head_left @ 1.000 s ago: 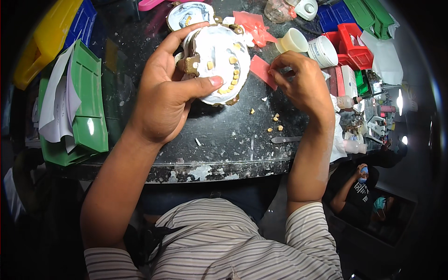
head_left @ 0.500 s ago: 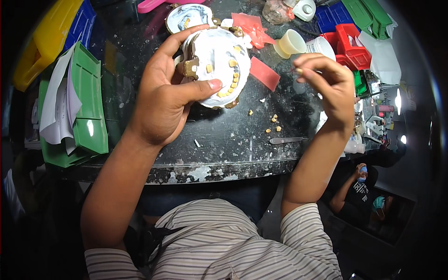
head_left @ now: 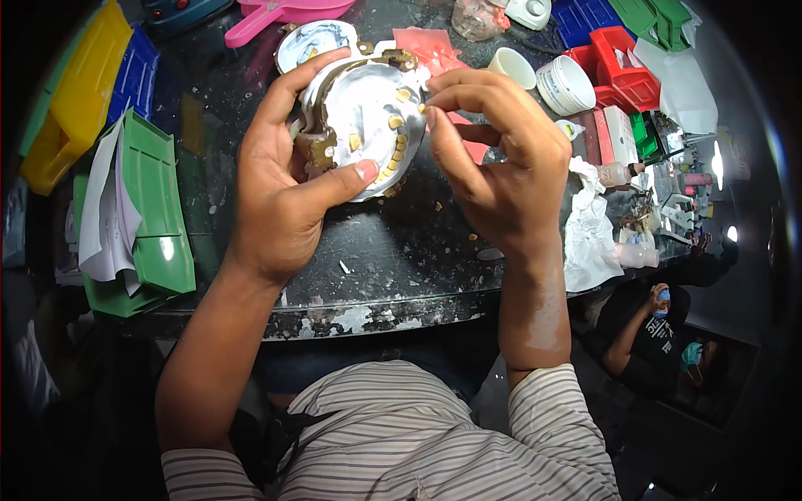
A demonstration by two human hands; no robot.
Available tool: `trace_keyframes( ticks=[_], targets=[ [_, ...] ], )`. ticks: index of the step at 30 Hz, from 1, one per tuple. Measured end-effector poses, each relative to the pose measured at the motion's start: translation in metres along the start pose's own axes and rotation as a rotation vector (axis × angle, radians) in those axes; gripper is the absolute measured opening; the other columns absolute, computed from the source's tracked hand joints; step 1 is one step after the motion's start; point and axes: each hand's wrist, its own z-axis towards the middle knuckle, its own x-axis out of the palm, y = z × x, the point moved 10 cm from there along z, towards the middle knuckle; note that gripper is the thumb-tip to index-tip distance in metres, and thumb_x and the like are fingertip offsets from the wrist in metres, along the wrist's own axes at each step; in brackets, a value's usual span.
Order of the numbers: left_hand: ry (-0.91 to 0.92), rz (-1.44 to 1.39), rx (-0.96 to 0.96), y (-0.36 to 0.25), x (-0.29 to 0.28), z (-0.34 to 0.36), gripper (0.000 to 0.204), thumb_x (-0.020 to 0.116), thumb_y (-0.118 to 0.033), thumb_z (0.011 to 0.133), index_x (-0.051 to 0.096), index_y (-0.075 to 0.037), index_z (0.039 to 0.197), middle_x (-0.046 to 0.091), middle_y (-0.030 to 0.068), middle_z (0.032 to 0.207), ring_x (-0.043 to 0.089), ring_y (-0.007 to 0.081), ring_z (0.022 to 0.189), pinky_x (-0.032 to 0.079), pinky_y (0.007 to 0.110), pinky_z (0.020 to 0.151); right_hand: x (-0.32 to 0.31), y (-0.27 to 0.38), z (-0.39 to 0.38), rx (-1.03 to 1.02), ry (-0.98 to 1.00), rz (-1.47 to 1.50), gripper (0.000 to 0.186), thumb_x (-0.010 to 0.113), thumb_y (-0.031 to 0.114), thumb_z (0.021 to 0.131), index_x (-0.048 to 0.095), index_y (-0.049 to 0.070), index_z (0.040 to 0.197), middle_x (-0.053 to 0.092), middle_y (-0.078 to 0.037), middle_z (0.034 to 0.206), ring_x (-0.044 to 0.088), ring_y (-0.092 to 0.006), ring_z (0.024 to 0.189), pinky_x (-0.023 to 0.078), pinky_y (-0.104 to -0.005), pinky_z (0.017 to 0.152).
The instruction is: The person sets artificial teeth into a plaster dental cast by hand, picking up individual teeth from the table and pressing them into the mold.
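Observation:
My left hand [head_left: 284, 184] grips a brass dental flask half [head_left: 322, 153] filled with white plaster [head_left: 368, 125], its thumb across the front rim. A curved row of yellowish artificial teeth [head_left: 398, 144] sits in the plaster, and a single one [head_left: 354, 142] stands apart on the left. At the flask's right edge, my right hand [head_left: 514, 154] pinches a small artificial tooth [head_left: 422, 108] between thumb and forefinger. Whether that tooth touches the plaster, I cannot tell. Another plaster-filled flask half [head_left: 313, 43] lies behind.
Pink wax sheets [head_left: 428, 48] lie behind the flask. A cream cup [head_left: 513, 68] and white tub [head_left: 565, 86] stand at the back right, near a red bin [head_left: 622, 71]. Loose teeth [head_left: 439, 206] lie on the black bench. A green bin [head_left: 154, 200] is at left, crumpled paper [head_left: 589, 225] at right.
My right hand has come left from beside the cups to the flask's right edge, with the tooth in its fingers. The flask has tilted slightly in my left hand.

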Motion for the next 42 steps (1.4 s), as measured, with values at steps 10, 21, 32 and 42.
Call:
trace_keyframes(
  ticks=[10,21,32,42],
  targets=[
    [0.042,0.046,0.042,-0.005,0.004,-0.001,0.077,0.07,0.01,0.079,0.041,0.001,0.149,0.06,0.0165,0.135,0.06,0.0217,0.126,0.048,0.036,0.109,0.005,0.01,-0.003,-0.147,-0.024,-0.121,0.019,0.077,-0.003,0.079,0.065,0.001,0.093,0.069,-0.009,0.095,0.071,-0.026,0.08,0.059,-0.033,0.07],
    [0.057,0.083,0.049,-0.006,0.006,-0.001,0.081,0.07,0.009,0.078,0.037,0.003,0.152,0.059,0.0194,0.137,0.059,0.0249,0.128,0.047,0.038,0.11,0.003,0.011,-0.003,-0.149,-0.043,-0.132,0.019,0.078,-0.002,0.079,0.065,0.002,0.092,0.068,-0.009,0.093,0.071,-0.0266,0.081,0.059,-0.0351,0.071],
    [0.12,0.08,0.029,-0.007,0.01,-0.005,0.078,0.071,0.009,0.079,0.04,0.003,0.15,0.061,0.0179,0.134,0.06,0.021,0.125,0.049,0.034,0.107,0.013,-0.041,-0.011,0.398,0.122,0.519,0.032,0.076,0.002,0.09,0.066,-0.005,0.12,0.076,-0.014,0.109,0.074,-0.0196,0.103,0.06,-0.0303,0.09],
    [0.15,0.029,-0.063,0.001,0.014,-0.006,0.078,0.071,0.007,0.078,0.039,0.003,0.15,0.06,0.0175,0.136,0.061,0.0217,0.125,0.05,0.035,0.107,0.014,-0.051,-0.017,0.507,0.202,0.506,0.032,0.076,-0.003,0.089,0.066,-0.009,0.118,0.076,-0.015,0.107,0.074,-0.0178,0.101,0.06,-0.0297,0.091]
  ],
)
